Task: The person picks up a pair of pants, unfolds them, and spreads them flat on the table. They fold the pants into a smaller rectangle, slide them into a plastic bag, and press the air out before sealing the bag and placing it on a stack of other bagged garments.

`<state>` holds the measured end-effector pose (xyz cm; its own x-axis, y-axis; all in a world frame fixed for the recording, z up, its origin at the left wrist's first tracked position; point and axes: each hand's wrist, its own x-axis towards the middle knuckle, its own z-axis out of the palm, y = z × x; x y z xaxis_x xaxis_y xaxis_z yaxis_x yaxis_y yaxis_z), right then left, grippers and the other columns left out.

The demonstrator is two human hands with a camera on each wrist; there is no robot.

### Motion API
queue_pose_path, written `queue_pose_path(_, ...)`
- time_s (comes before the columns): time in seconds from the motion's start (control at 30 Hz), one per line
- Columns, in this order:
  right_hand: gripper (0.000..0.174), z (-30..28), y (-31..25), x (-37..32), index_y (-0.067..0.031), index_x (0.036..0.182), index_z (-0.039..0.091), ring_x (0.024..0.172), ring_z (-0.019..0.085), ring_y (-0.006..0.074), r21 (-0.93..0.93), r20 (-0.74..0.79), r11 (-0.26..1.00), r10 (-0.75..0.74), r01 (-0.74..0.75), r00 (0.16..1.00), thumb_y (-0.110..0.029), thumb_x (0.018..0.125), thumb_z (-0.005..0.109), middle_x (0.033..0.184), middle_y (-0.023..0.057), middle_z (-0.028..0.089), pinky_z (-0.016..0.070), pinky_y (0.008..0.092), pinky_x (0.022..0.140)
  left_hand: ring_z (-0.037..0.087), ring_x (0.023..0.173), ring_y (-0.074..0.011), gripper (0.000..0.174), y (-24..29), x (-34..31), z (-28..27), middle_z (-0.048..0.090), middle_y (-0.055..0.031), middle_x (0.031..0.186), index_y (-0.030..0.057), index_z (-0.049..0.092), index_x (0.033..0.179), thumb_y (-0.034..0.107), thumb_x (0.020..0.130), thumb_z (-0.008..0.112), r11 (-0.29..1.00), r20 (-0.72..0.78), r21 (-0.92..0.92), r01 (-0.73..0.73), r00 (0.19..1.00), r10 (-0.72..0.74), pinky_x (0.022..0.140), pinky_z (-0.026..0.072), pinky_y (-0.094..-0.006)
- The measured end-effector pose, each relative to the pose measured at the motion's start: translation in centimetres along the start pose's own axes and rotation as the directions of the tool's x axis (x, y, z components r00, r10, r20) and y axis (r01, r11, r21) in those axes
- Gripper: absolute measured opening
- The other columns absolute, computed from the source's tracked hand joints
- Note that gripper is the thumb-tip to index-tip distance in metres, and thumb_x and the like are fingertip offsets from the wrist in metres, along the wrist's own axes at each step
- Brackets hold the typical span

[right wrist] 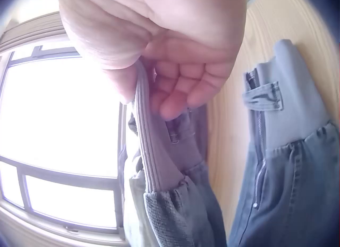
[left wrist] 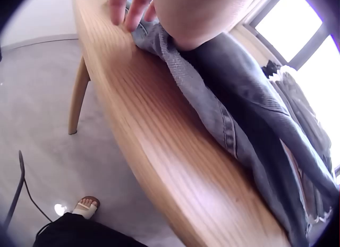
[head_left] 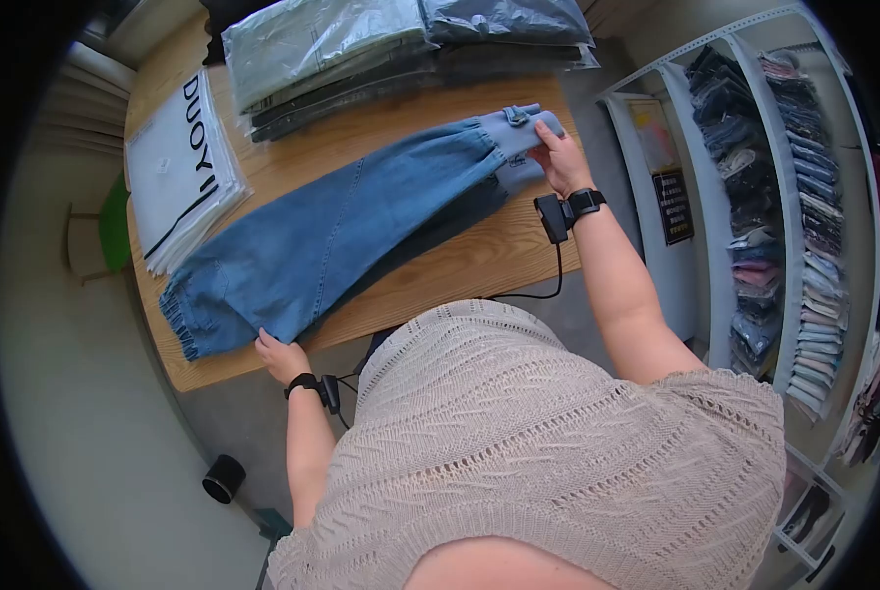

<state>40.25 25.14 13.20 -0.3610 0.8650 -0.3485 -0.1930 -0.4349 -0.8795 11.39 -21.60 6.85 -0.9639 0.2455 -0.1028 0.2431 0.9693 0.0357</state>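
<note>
A pair of blue denim jeans [head_left: 312, 226] lies lengthwise across the wooden table, its gathered elastic waist at the left. At the other end, the right hand [head_left: 561, 162] pinches one pale blue cuff [right wrist: 159, 151] between thumb and curled fingers, raising it off the tabletop. The second cuff [right wrist: 289, 103], with a zip and a buttoned tab, lies beside it in the right wrist view. At the near edge close to the waist, the left hand [head_left: 283, 359] holds the denim; its thumb is hidden in the left wrist view. Both wrists wear black straps with cameras.
Clear-bagged folded garments [head_left: 332, 59] are stacked at the table's back. A pile of white printed bags [head_left: 179, 172] lies at the left. Shelves of folded clothes [head_left: 814, 216] stand to the right. A dark bin [head_left: 225, 479] is on the floor, and a black cable [head_left: 548, 290] hangs near the table edge.
</note>
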Motion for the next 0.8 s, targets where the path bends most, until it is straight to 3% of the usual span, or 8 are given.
queue_pose_path(0.17,0.029,-7.8,7.1,4.7,-0.005,0.103,0.061,0.081,0.055,0.014,-0.26,-0.197,0.95,0.123,-0.173,0.973,-0.023,0.082,0.068,0.091,0.0038,0.062,0.0455,0.0278,0.063,0.056,0.103,-0.0338,0.072,0.5,-0.6,-1.7,0.053,-0.0174,0.121,0.0099,0.027,0.139,0.009,0.076,0.061,0.99,0.172,-0.032,0.139,0.976,-0.131,0.084,0.0472,-0.0434)
queue_pose_path(0.23,0.046,-9.4,10.1,6.4,-0.0011,0.112,0.053,0.087,0.058,0.0206,-0.104,-0.575,0.86,0.358,-0.5,0.736,-0.025,0.078,0.073,0.102,0.0108,0.06,0.0508,0.0341,0.063,0.059,0.099,-0.0336,0.076,0.3,-0.9,-1.7,0.056,-0.0174,0.116,0.0113,0.022,0.141,0.01,0.077,0.061,0.99,0.243,0.026,0.14,0.96,-0.142,0.081,0.048,-0.0436)
queue_pose_path(0.27,0.046,-9.0,10.4,6.5,-0.0011,0.112,0.053,0.087,0.058,0.0206,-0.104,-0.57,0.857,0.365,-0.505,0.736,-0.025,0.078,0.073,0.102,0.0108,0.06,0.0508,0.0341,0.063,0.06,0.096,-0.0333,0.079,0.2,-1.0,-1.7,0.057,-0.0173,0.114,0.0126,0.018,0.143,0.01,0.077,0.061,0.994,0.23,0.034,0.105,0.967,-0.11,0.079,0.0486,-0.0435)
queue_pose_path(0.33,0.068,-4.6,8.3,4.6,0.0012,0.123,0.036,0.093,0.06,0.0291,0.095,-0.796,0.94,0.269,-0.327,0.541,-0.02,0.072,0.077,0.112,0.0201,0.055,0.0546,0.0428,0.068,0.061,0.093,-0.0329,0.082,0.3,-1.2,-2.1,0.059,-0.0172,0.111,0.0138,0.014,0.144,0.011,0.077,0.06,0.996,0.213,0.049,0.08,0.973,-0.088,0.077,0.0492,-0.0435)
queue_pose_path(0.47,0.084,-4.1,8.9,6.0,0.0004,0.127,0.021,0.096,0.06,0.0351,0.155,-0.746,0.929,0.332,-0.335,0.577,-0.013,0.068,0.08,0.119,0.026,0.049,0.0533,0.0509,0.077,0.061,0.09,-0.0319,0.081,0.1,-1.4,-2.2,0.059,-0.0149,0.106,0.0221,0.018,0.144,0.01,0.076,0.059,0.999,0.192,0.039,-0.019,0.981,0.011,0.075,0.0494,-0.0432)
queue_pose_path(0.57,0.037,-5.5,8.4,6.6,-0.0039,0.113,0.048,0.087,0.062,0.0258,-0.034,-0.351,0.826,0.517,-0.562,0.781,-0.007,0.081,0.067,0.103,0.0142,0.06,0.0543,0.0455,0.068,0.061,0.086,-0.032,0.074,-1.2,-1.0,-1.0,0.06,-0.0113,0.099,0.0278,0.027,0.141,0.009,0.076,0.058,0.993,0.155,0.022,-0.116,0.982,0.111,0.073,0.0496,-0.0431)
queue_pose_path(0.7,0.024,-5.3,5.1,6.9,-0.0043,0.105,0.055,0.081,0.062,0.0152,-0.215,-0.203,0.965,0.104,-0.148,0.974,-0.011,0.084,0.066,0.098,0.0059,0.063,0.0522,0.0261,0.068,0.061,0.083,-0.0311,0.061,-0.9,-0.3,-3.0,0.061,-0.0091,0.098,0.0236,0.043,0.133,0.009,0.076,0.059,0.981,0.038,-0.039,-0.192,0.98,0.193,0.071,0.0492,-0.0427)
queue_pose_path(0.8,0.026,-5.9,1.9,7.0,-0.0032,0.107,0.055,0.082,0.062,0.0133,-0.1,-0.125,0.995,0.016,-0.028,0.992,-0.01,0.084,0.066,0.098,0.0051,0.063,0.0521,0.0247,0.07,0.061,0.079,-0.0301,0.052,-0.8,-0.4,-4.4,0.063,-0.0086,0.086,0.0205,0.053,0.123,0.011,0.073,0.061,0.893,-0.14,-0.106,-0.437,0.896,0.422,0.068,0.049,-0.0408)
